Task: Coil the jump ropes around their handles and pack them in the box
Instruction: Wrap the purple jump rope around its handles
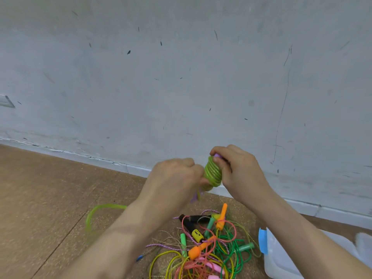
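A green jump rope (pixel 212 172) is wound in tight turns around purple handles, held up in front of the wall. My right hand (pixel 238 168) grips the upper end of the handles, where a purple tip shows. My left hand (pixel 175 178) is curled around the lower end and the rope. The rope's loose tail (pixel 100 210) loops blurred down to the left. On the floor below lies a tangled pile of jump ropes (pixel 203 244) with orange, green, yellow, pink and black handles. A clear plastic box (pixel 281 258) with a blue clip stands at the lower right.
The cork-coloured floor (pixel 50 198) stretches to the left. A scuffed white wall (pixel 181 77) with a skirting board rises close behind my hands. Something white and furry (pixel 364 244) shows at the right edge.
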